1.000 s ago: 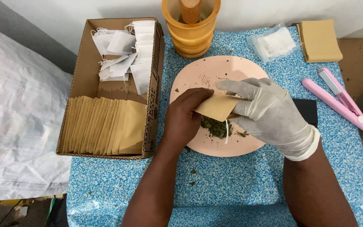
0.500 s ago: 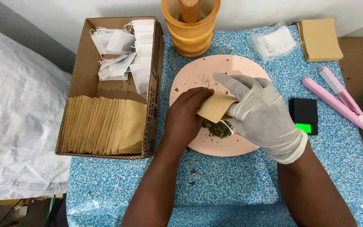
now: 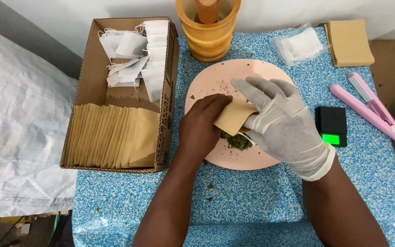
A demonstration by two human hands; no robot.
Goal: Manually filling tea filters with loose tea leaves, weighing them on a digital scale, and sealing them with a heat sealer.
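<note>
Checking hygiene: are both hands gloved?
No, only the right hand wears a white glove; the left hand is bare on the small brown paper pouch.

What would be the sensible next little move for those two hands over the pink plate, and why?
Probably the gloved right hand scoops some of the green crushed herb into the brown paper pouch. The bare left hand holds the pouch just above the pile on the pink plate, and the gloved fingers are at its mouth.

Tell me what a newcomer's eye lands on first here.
At centre, a bare left hand and a white-gloved right hand grip a small tan paper pouch over green crushed herbs on a round pink plate. Left stands a brown cardboard box of pouches.
</note>
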